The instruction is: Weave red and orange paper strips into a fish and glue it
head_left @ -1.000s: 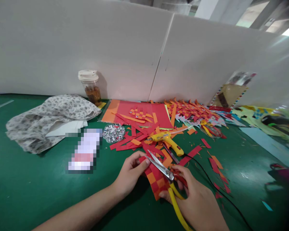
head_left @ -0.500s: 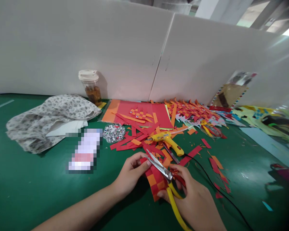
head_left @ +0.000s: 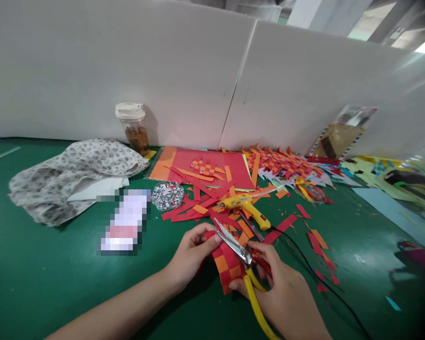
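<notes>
My left hand [head_left: 194, 250] pinches the upper left edge of a woven paper piece [head_left: 226, 271] in red and orange checks. In my right hand [head_left: 274, 278] is a pair of scissors [head_left: 239, 250] with yellow handles and silver blades. The blades lie across the top of the woven piece, slightly apart, their tips close to my left thumb. My right thumb touches the lower edge of the paper. Fingers hide part of the piece and of the handles.
Beyond my hands lie a yellow glue gun [head_left: 246, 205] with a black cord, red paper strips [head_left: 191, 212], and red sheets [head_left: 233, 163] in a sleeve. To the left are a phone [head_left: 127, 219], googly eyes [head_left: 167, 196], a patterned cloth [head_left: 81, 174] and a lidded cup [head_left: 134, 127].
The woven paper, the scissors and my right hand have shifted very slightly left. My grip on both looks the same.
</notes>
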`<state>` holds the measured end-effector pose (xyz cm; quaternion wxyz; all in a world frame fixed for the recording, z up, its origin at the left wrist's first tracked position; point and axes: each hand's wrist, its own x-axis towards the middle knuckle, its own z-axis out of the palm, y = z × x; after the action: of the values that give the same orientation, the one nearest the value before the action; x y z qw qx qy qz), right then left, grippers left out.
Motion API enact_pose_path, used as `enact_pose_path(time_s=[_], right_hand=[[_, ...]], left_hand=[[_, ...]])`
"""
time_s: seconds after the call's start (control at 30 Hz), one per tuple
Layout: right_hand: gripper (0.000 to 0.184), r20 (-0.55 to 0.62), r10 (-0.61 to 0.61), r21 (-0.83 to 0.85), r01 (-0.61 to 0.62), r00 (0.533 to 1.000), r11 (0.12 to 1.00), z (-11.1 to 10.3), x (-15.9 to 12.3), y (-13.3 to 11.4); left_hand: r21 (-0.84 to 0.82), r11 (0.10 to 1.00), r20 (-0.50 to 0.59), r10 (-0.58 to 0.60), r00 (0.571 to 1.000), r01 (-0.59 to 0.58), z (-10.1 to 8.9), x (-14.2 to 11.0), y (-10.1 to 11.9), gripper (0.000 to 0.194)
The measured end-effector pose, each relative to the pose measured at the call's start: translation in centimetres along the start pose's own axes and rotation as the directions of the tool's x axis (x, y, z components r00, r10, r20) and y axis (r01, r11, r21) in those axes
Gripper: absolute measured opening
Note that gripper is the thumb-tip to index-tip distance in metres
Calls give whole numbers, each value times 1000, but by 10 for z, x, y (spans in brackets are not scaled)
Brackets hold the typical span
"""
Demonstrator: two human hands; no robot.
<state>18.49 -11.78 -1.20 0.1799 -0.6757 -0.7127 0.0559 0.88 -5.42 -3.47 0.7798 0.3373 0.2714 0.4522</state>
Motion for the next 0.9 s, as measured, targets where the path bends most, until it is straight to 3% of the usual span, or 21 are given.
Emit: enact_pose_path(time_s=[0.4,0.67,0.9], right_hand=[[36,-13,14,59,-14,1000,998,0,2,-1],[38,-119,243,224,-212,963,951,-6,2,4],[41,-161,307,213,-270,938,939,-8,1,13]], left_hand=[[0,1000,-24,-12,1000,12,0,1,-1,21],[115,993,-118,-25,993,39,4,0,5,28],[97,995,-165,-7,986,24,3,1,4,27]])
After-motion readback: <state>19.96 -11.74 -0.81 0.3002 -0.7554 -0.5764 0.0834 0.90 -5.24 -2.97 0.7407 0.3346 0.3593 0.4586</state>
